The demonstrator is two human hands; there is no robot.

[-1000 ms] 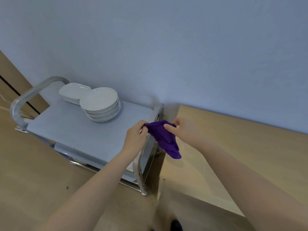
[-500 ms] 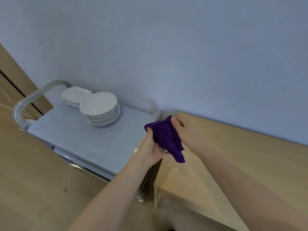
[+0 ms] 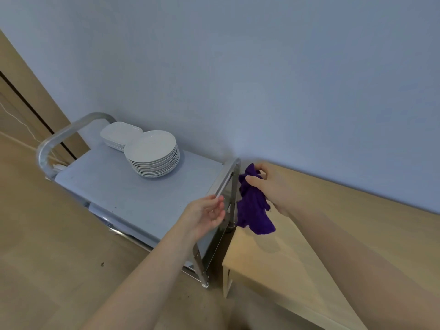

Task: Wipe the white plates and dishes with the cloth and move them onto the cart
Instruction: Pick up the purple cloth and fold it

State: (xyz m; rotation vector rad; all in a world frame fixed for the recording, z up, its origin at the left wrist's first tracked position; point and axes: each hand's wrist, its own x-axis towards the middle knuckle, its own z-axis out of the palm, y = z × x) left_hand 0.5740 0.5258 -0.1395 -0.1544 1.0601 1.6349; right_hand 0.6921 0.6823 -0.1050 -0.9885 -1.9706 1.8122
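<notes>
A purple cloth (image 3: 253, 210) hangs bunched from my right hand (image 3: 273, 186), which grips it above the left end of the wooden table (image 3: 309, 234). My left hand (image 3: 206, 214) hovers beside the cart's near handle, palm up, fingers relaxed, holding nothing. On the metal cart (image 3: 133, 196) stands a stack of round white plates (image 3: 152, 153). Behind that stack sits a lower stack of rectangular white dishes (image 3: 119, 134).
The cart's near handle (image 3: 226, 179) stands between my two hands. Its far handle (image 3: 69, 134) curves up at the left. A grey wall runs behind the cart and table. A wooden floor (image 3: 47, 258) lies below, with a door frame at the far left.
My left hand has let go of the cloth and dropped away to the left. The cloth now hangs from my right hand alone, which has shifted a little to the right.
</notes>
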